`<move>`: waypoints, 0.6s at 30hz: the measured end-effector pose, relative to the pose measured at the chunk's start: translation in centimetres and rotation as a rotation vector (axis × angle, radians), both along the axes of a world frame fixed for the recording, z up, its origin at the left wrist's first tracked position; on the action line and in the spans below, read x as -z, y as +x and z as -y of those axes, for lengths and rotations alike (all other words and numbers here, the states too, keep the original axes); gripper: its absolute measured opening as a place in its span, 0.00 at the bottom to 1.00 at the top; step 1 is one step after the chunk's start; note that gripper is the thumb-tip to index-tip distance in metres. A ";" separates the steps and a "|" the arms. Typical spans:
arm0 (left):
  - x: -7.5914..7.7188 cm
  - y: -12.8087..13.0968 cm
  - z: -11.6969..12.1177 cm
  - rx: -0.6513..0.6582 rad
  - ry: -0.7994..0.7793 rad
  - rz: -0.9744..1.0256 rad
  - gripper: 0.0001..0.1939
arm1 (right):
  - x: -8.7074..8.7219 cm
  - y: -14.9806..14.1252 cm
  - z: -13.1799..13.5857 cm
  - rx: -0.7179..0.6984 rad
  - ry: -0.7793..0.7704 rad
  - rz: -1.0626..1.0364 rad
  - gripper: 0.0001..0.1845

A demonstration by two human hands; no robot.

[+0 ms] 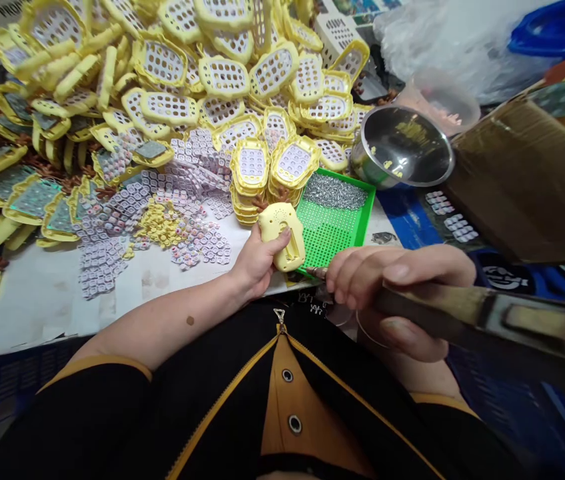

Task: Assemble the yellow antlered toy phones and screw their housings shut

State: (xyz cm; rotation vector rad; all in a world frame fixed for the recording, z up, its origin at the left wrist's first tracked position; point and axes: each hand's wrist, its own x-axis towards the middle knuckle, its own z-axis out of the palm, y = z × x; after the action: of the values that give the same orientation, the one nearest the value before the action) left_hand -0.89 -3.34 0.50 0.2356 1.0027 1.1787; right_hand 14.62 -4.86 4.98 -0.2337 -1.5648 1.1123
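My left hand [257, 261] is closed round a yellow plastic toy phone casing [280, 233], thumb across its face. Brown antler-like pieces stick up at its top, and a long battery recess shows in it. My right hand [397, 287] grips an electric screwdriver [442, 307], whose tip points left at the casing's lower right corner, slightly apart from it. Just behind the casing is a green perforated tray [327, 237] with a heap of small silver screws [335, 192] at its far end. Stacked yellow shells with white button pads [252, 165] stand beyond my left hand.
Yellow shells [222, 77] pile high at the back. Loose button pads [105, 240] and small yellow parts [160, 223] lie left on white sheeting. A metal bowl [402, 147], a clear tub [437, 100] and a cardboard box [527, 180] stand at the right.
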 end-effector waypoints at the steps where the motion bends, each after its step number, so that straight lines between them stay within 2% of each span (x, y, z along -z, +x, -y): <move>1: -0.1 -0.3 0.2 0.011 -0.002 -0.013 0.20 | 0.2 0.3 0.2 0.058 -0.027 0.007 0.19; 5: -0.7 -1.7 1.2 -0.002 0.004 -0.050 0.20 | 2.0 0.6 0.7 0.280 -0.150 0.016 0.16; 10: -1.1 -3.3 2.8 -0.011 -0.004 -0.074 0.20 | 3.9 0.4 1.7 0.502 -0.261 -0.131 0.26; 14: -1.0 -4.3 4.1 -0.036 -0.010 -0.065 0.21 | 4.7 1.0 3.1 0.658 -0.410 -0.167 0.24; 18: -0.7 -5.1 5.4 -0.017 -0.021 -0.030 0.19 | 4.8 1.4 4.1 0.781 -0.528 -0.144 0.23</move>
State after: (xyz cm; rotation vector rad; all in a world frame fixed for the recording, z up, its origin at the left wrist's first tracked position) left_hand -5.95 -8.73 1.20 0.2288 1.0452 1.1827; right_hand 15.98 -9.01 0.18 -1.0015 -0.8781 0.8526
